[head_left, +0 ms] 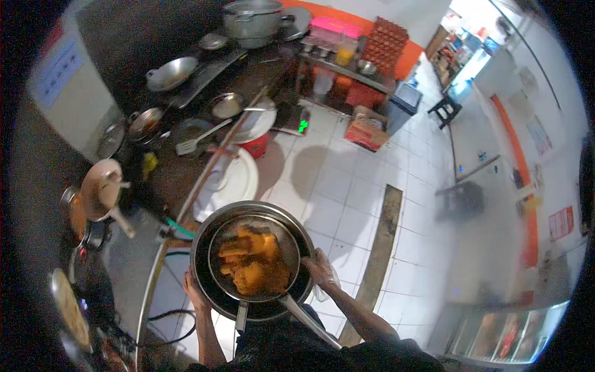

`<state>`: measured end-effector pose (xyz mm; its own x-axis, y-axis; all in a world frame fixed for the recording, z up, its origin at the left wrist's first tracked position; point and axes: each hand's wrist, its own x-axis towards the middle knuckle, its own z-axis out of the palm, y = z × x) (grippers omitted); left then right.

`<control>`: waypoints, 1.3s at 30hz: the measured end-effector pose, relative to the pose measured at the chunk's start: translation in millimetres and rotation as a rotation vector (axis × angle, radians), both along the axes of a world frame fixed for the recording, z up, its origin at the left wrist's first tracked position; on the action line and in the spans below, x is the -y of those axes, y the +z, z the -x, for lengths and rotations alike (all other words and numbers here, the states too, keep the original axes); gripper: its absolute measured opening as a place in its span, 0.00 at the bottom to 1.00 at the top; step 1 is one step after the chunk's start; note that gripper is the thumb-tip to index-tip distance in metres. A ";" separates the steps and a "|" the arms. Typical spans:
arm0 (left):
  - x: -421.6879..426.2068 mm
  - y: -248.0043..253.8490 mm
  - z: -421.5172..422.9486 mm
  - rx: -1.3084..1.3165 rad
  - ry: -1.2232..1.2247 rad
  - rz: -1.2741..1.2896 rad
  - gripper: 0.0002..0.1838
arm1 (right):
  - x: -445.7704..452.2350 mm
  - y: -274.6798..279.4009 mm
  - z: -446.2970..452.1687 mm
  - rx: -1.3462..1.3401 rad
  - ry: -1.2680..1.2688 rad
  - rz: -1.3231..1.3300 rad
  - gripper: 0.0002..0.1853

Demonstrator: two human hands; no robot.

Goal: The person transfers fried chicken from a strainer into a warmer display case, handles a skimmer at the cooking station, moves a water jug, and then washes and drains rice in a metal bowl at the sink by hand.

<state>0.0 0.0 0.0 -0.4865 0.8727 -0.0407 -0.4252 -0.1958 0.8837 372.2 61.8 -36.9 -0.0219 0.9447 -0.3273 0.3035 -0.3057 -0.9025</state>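
No readable text
Marks on the blue notice (60,72), red-and-white sheet (561,223) and what may be a green display (303,126) are too blurred

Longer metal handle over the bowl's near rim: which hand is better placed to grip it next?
Right, probably. The right hand holds the side of the metal bowl nearer the longer handle, which slants toward that forearm; the left hand is on the opposite side.

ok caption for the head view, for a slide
Left hand and right hand hold a metal bowl with a strainer of golden-brown food
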 end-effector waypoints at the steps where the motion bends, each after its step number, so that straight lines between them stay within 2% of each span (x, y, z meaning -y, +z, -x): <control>1: -14.9 -11.4 4.5 0.022 -0.030 0.041 0.14 | 0.0 -19.6 -6.3 -0.034 -0.051 -0.095 0.26; 2: -26.8 -22.2 3.7 0.042 -0.059 0.085 0.14 | 3.3 -28.6 -12.9 -0.067 -0.101 -0.187 0.22; 3: 1.5 -45.0 -134.0 0.100 -0.078 0.268 0.14 | 55.5 -19.2 -149.6 -0.003 -0.122 -0.006 0.22; 4: 1.2 -60.8 -192.7 -0.043 -0.008 0.295 0.13 | 73.6 9.5 -194.5 -0.061 -0.223 0.054 0.21; 5: -35.1 -68.4 -237.5 -0.206 0.058 0.250 0.13 | 53.0 25.4 -232.1 -0.142 -0.327 0.043 0.20; 6: -78.3 -69.2 -282.2 -0.311 -0.055 0.243 0.13 | 38.0 -13.1 -298.2 0.153 -0.176 -0.105 0.21; 7: -121.3 -44.9 -332.7 -0.048 -0.062 0.311 0.12 | 18.3 -2.0 -335.9 0.157 -0.324 -0.009 0.21; 9: -187.6 -41.0 -412.9 -0.632 -0.289 0.160 0.12 | -4.2 30.5 -419.9 0.240 -0.273 -0.124 0.19; 10: -219.4 -34.4 -458.7 -0.446 -0.339 0.132 0.13 | -15.2 36.7 -450.2 0.244 -0.301 -0.126 0.19; 11: -249.2 -32.5 -498.4 -0.444 -0.367 0.123 0.13 | -18.8 41.0 -477.3 0.162 -0.451 -0.177 0.18; 12: -278.5 -33.9 -539.2 -0.584 -0.414 0.073 0.14 | -27.7 45.5 -507.9 0.075 -0.598 -0.233 0.18; 13: -311.5 -31.1 -579.7 -0.723 -0.454 0.009 0.15 | -45.1 63.1 -537.6 0.078 -0.623 -0.249 0.18; 14: -340.8 19.0 -629.3 -0.254 -0.600 0.269 0.18 | -57.4 90.0 -566.8 0.191 -0.598 -0.110 0.18; 15: -370.1 15.1 -669.0 -0.255 -0.630 0.259 0.18 | -71.9 109.4 -595.9 0.299 -0.573 0.035 0.19; 16: -398.2 6.5 -710.8 -0.247 -0.698 0.271 0.19 | -92.6 115.8 -619.9 0.101 -0.749 0.001 0.19; 18: -460.1 -10.4 -803.8 -0.235 -0.785 0.277 0.19 | -130.7 96.7 -692.9 0.078 -0.867 -0.033 0.19; 20: -510.0 -23.4 -882.0 -0.400 -0.841 0.166 0.20 | -153.9 47.5 -769.4 0.052 -1.060 -0.085 0.18; 23: -586.4 -51.7 -993.3 -0.465 -0.825 0.124 0.22 | -225.4 63.1 -861.8 -0.051 -1.082 -0.203 0.16; 24: -610.1 -50.2 -1026.4 -0.384 -0.891 0.216 0.23 | -245.3 74.2 -885.3 -0.189 -1.145 -0.176 0.18; 25: -632.3 -49.5 -1061.1 -0.384 -0.902 0.207 0.23 | -264.4 75.0 -915.9 -0.188 -1.156 -0.185 0.18; 27: -679.7 -42.1 -1130.0 -0.332 -0.888 0.241 0.23 | -306.2 74.1 -978.4 0.095 -1.036 -0.193 0.18; 28: -709.1 -38.0 -1166.5 -0.316 -0.882 0.215 0.23 | -334.7 73.0 -1016.1 0.108 -1.029 -0.221 0.18; 30: -758.4 -40.0 -1221.6 -0.661 -0.875 0.076 0.23 | -385.0 60.1 -1077.4 -0.124 -1.063 -0.248 0.19; 31: -783.7 -50.5 -1255.5 -0.657 -0.864 0.070 0.23 | -409.5 49.8 -1109.5 -0.245 -1.075 -0.258 0.19; 32: -815.7 -58.4 -1294.4 -0.563 -0.902 0.117 0.23 | -431.4 31.4 -1153.9 -0.019 -1.074 -0.041 0.23; 33: -847.7 -61.8 -1332.0 -0.474 -0.946 0.169 0.23 | -456.8 15.5 -1192.7 -0.021 -1.071 -0.055 0.23; 35: -897.1 -63.0 -1399.3 -0.549 -0.956 0.222 0.21 | -493.7 -5.6 -1258.5 -0.143 -1.081 -0.286 0.25; 36: -942.5 -75.9 -1445.3 -0.533 -0.942 0.179 0.20 | -534.2 24.7 -1288.4 0.173 -1.002 -0.293 0.25; 37: -967.4 -86.8 -1477.6 -0.519 -0.939 0.173 0.19 | -572.8 40.2 -1325.9 0.172 -0.999 -0.288 0.25; 38: -990.6 -45.0 -1504.4 -0.702 -0.965 0.094 0.20 | -592.7 57.0 -1348.2 0.085 -1.055 -0.210 0.25; 39: -1009.3 -32.4 -1539.5 -0.708 -0.964 0.111 0.20 | -621.3 69.2 -1379.1 0.002 -1.102 -0.164 0.26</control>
<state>1539.5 1009.3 -32.4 0.4203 0.8986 -0.1259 0.2321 0.0277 0.9723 1751.3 683.1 32.3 0.8560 0.4784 -0.1958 -0.0588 -0.2862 -0.9564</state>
